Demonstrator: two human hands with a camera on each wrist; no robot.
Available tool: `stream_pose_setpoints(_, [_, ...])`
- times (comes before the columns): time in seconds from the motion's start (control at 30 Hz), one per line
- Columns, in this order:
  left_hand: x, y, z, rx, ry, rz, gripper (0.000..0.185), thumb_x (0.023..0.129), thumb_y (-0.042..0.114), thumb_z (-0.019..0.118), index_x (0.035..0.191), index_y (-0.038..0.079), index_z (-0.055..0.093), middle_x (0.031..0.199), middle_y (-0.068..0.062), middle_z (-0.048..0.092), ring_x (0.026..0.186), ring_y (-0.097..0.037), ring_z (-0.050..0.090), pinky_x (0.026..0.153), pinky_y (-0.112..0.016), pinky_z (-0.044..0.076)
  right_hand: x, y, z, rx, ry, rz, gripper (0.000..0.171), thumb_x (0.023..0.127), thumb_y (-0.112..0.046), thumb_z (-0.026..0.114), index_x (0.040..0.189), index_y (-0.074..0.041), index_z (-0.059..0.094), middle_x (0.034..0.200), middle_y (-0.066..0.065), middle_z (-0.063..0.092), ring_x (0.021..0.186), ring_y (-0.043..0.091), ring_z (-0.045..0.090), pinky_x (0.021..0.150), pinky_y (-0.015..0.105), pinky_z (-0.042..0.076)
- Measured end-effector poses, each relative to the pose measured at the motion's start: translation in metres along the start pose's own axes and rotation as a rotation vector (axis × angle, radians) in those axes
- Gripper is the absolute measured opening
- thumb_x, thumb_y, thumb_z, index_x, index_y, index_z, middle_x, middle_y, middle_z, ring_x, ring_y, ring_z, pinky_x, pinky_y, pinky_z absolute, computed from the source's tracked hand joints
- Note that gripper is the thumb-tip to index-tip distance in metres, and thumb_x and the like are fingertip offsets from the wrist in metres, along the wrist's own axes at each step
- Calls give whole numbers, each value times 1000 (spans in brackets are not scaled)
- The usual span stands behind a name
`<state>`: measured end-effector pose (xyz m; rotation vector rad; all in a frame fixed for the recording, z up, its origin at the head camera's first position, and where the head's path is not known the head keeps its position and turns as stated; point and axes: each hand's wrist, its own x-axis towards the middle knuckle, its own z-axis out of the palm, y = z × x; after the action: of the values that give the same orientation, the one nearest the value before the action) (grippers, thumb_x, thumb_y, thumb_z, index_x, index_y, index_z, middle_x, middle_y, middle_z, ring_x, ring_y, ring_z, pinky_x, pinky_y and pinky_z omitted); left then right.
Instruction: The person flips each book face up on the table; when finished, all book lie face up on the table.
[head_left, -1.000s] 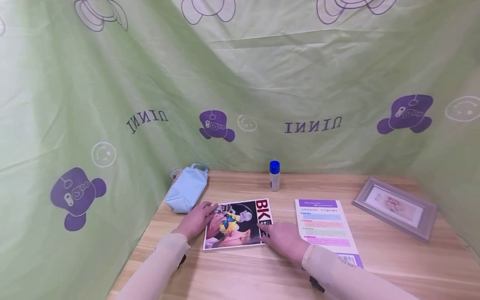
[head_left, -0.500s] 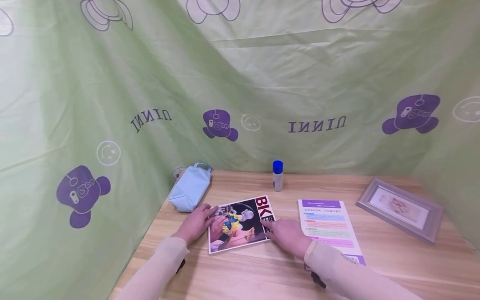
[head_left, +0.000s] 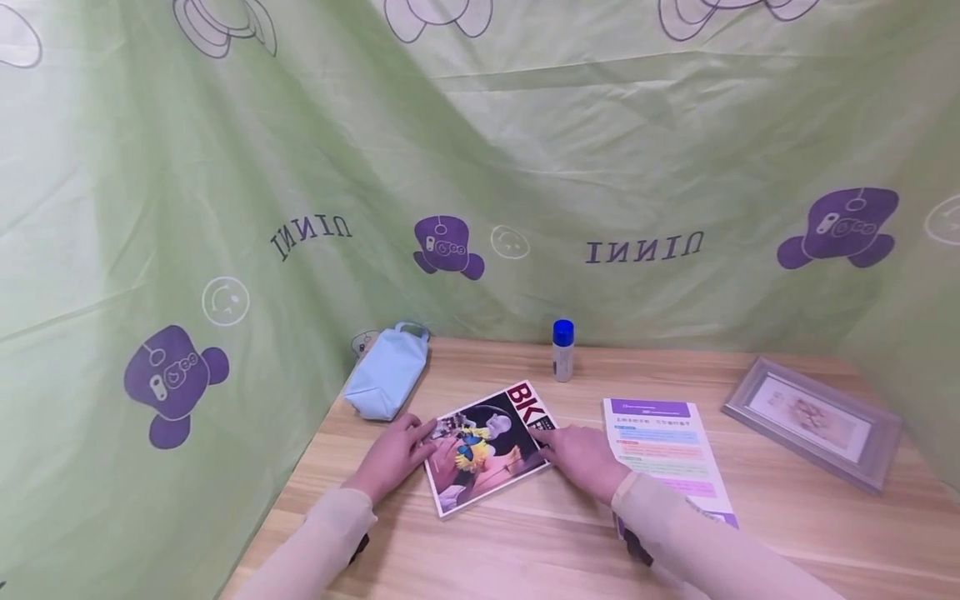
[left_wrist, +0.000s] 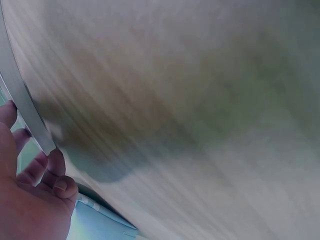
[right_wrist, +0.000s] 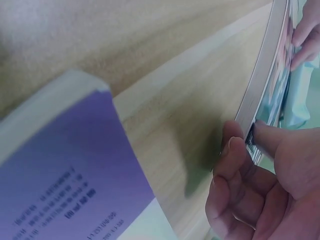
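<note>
A square book [head_left: 487,450] with "BK" and a colourful picture on its cover lies turned at an angle on the wooden table, between both hands. My left hand [head_left: 388,457] grips its left edge; in the left wrist view, fingertips [left_wrist: 56,162] touch a corner and other fingers lie over the cover side. At the opposite edge my right hand [head_left: 588,458] pinches the book, thumb [right_wrist: 267,137] on the cover and curled fingers against the side, as the right wrist view shows. The book's underside is hidden.
A light blue pouch [head_left: 387,372] lies beyond the left hand. Behind the book stands a blue-capped bottle [head_left: 562,352]. A purple-and-white booklet [head_left: 660,446] lies partly under the right forearm, with a grey picture frame [head_left: 813,422] farther right. Green curtain [head_left: 525,167] surrounds the table [head_left: 480,550].
The book has turned anticlockwise on the table, its near left corner swinging toward the person. Both hands have kept to its edges. The whole view has shifted slightly.
</note>
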<state>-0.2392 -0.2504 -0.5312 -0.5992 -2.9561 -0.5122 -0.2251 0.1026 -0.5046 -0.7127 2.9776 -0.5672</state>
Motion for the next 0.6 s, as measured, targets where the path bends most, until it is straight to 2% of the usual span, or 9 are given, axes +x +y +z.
stream_pose_setpoints(0.13, [-5,0,2,9,26,-2,48,97,28,76,138,5,68,110,-10,58,92,-24,59,87,-47,55,4,3,0,-7,0,8,36,98,-26,74,134,-21,74,95,21,76,74,33,70,58,46,54])
stream_pose_setpoints(0.33, [-6,0,4,8,42,-10,45,96,29,77,135,6,71,108,-9,58,93,-24,58,87,-47,54,9,7,2,15,-9,17,36,99,-26,73,134,-19,73,112,20,75,95,39,74,71,51,58])
stream_pose_setpoints(0.6, [-9,-1,5,16,38,-14,47,96,33,77,135,7,71,107,-7,58,95,-23,56,87,-45,53,15,11,4,17,-5,33,36,99,-27,72,134,-19,74,117,20,74,99,40,73,74,53,58])
